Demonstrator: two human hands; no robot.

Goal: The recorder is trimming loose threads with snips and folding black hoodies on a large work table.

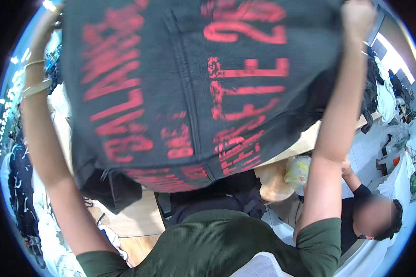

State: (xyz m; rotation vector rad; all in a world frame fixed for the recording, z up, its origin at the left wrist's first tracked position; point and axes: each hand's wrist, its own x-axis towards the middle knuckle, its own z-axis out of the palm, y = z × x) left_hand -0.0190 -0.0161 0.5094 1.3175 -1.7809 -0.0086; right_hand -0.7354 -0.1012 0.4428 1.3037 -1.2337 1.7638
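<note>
A large black garment [162, 92] with big red printed lettering and a seam down its middle hangs spread out between my raised hands. It fills the upper middle of the view and is smeared by motion. My left hand [50, 19] is at its upper left edge, closed on the cloth, with the fingers mostly hidden. My right hand [358, 21] grips the upper right edge, closed and blurred. The garment's top runs out of the picture. A dark fold of cloth [111, 189] hangs below its lower left corner.
Behind the garment is a pale wooden table [141, 217]. At lower right a person in a dark top [356, 203] sits close to my right arm, near a yellowish plastic bag [298, 171]. Dark clothes [21, 184] and white cloth [51, 231] line the left side.
</note>
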